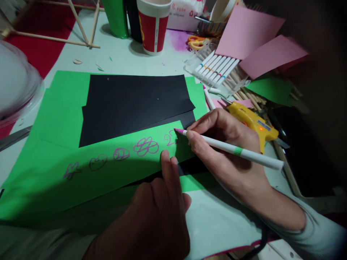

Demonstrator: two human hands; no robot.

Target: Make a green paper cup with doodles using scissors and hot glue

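My right hand [238,177] grips a white felt-tip marker [222,145] with a green band. Its pink-purple tip touches a green paper strip [103,180] near the strip's right end. Pink-purple drawings run along the strip: a star-like shape, a face, a circle with marks inside, a flower and a curly mark by the tip. My left hand [159,213] rests on the strip's lower edge, with two fingers stretched out just below the marker tip. Beneath the strip lie black paper pieces [135,99] and larger green sheets [62,94].
Right of the papers lie a yellow glue gun [252,119], a dark phone-like device [303,155] and wooden sticks [249,95]. Behind are a marker case [217,68], pink papers [249,29], orange scissors [196,42] and a red-and-white cup [154,27]. Stacked clear lids [18,79] sit left.
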